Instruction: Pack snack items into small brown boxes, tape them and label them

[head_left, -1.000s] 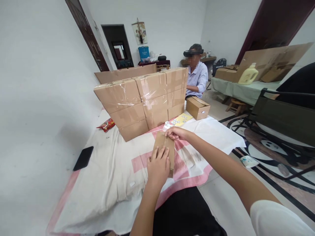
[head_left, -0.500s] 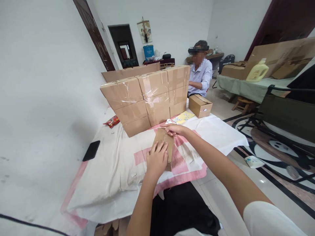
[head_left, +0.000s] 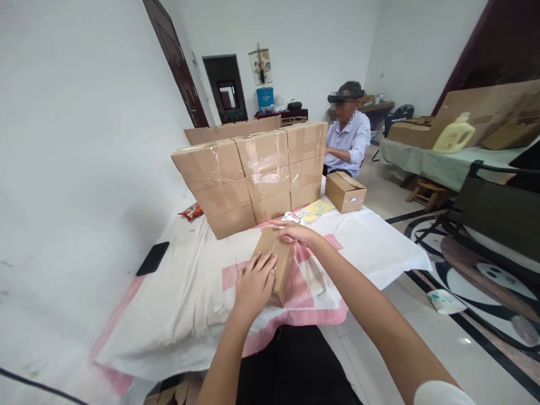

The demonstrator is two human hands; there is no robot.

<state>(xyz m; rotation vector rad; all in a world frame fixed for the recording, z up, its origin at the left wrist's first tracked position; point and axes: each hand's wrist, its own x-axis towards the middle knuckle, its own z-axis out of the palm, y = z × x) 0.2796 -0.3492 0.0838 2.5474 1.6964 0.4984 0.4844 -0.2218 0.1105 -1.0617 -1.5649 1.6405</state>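
Note:
A small closed cardboard box (head_left: 264,241) lies on the cloth-covered table in front of me, its long side running away from me. My left hand (head_left: 255,282) rests flat across the box's near half, its fingers stretched out and a little apart. At the box's far end is my right hand (head_left: 295,234), index finger extended to the left and the other fingers curled in. Whatever those curled fingers hold, if anything, is hidden. Just beyond stands a wall of stacked cardboard boxes (head_left: 265,177) bound with clear tape.
Right of the stack are a yellow printed sheet (head_left: 315,210) and another cardboard box (head_left: 346,192). A black phone (head_left: 153,259) and a red snack packet (head_left: 192,212) lie on the left of the tablecloth (head_left: 169,320). Behind the stack sits another person (head_left: 349,135).
My view has tilted up slightly, shifting the scene down. My right index finger now points out straighter to the left over the box's far end. My left hand stays on the box.

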